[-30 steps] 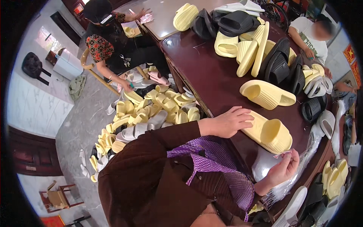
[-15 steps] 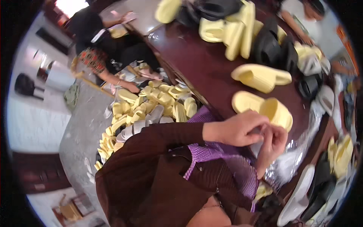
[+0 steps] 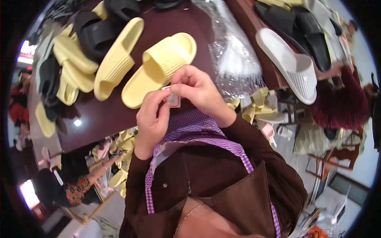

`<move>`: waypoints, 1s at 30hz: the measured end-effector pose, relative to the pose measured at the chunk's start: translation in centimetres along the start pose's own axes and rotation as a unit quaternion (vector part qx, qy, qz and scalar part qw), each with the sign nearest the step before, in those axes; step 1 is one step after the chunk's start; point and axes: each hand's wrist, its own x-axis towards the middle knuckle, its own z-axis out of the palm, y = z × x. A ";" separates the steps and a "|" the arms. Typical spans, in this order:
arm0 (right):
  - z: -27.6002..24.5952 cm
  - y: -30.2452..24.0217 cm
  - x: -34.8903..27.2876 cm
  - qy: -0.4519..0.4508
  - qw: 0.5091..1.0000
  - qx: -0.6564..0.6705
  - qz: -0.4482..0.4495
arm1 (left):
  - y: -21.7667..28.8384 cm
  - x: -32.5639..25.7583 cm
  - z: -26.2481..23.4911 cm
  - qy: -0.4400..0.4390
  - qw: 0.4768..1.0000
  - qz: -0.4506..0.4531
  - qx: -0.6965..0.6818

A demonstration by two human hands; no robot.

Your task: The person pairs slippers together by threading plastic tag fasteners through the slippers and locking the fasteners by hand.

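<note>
In front of my chest, a small red-and-white label [image 3: 174,101] sits between my fingertips. My left hand [image 3: 152,119] pinches its left side, thumb and fingers close together. From the other side my right hand [image 3: 198,90] grips its upper edge between thumb and forefinger. Just beyond my hands, a yellow slide sandal [image 3: 145,81] lies sole-down on the dark red table [image 3: 105,123], its ribbed strap partly behind my right fingers. To its left a second yellow slide sandal [image 3: 115,65] lies tilted on its side.
Black sandals [image 3: 95,35] and more yellow ones [image 3: 73,59] crowd the table's left. Clear plastic bags [image 3: 238,51] lie right, beside a white sandal [image 3: 287,63]. Yellow sandals [image 3: 123,174] pile below the table's left edge, near a co-worker's arm [image 3: 93,174]. A wooden chair [image 3: 337,156] stands right.
My view has swung right, so the table now lies ahead and the floor pile at lower left. My hands stay close together, and the label now shows between them.
</note>
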 end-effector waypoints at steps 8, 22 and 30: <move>-0.9 0.8 -1.9 0.058 0.975 -0.180 -0.116 | -0.9 1.0 1.5 -0.008 0.989 0.113 0.099; -2.7 0.8 -8.3 0.074 0.993 -0.027 0.088 | 0.4 -0.8 3.1 -0.209 0.868 -0.253 -0.373; -5.2 4.2 -10.8 0.012 0.930 0.276 0.242 | -0.7 -1.9 4.9 -0.247 0.953 -0.069 -0.163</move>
